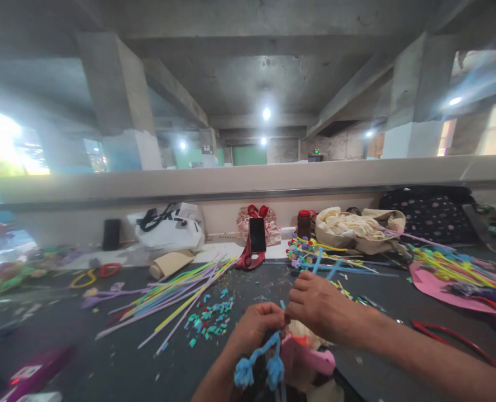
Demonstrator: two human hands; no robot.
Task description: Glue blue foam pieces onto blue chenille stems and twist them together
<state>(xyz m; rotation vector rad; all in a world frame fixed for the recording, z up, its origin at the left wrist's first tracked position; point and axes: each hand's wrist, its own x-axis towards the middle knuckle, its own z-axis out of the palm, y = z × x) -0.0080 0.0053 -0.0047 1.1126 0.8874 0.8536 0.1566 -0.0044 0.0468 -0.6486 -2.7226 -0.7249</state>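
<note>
Near the bottom centre of the head view, my left hand (254, 329) has its thumb and fingers pinched on a blue fuzzy stem. Against it, my right hand (315, 301) is curled closed on blue stems (317, 261) that stick up past its knuckles. Two blue fluffy tufts (275, 368) hang on bent stems just below the left fingers. A pink piece (306, 357) with some cream and orange material lies under both hands, partly hidden by them. The fingertips meet, and the exact joint between them is hidden.
Long pastel fuzzy stems (181, 301) and small cut blue-green bits (210, 321) lie left of centre. A phone (257, 234) leans on a patterned pouch. Behind are a white bag (168, 229) and a cloth-filled basket (340, 240). Red-handled pliers (453, 335) lie at right.
</note>
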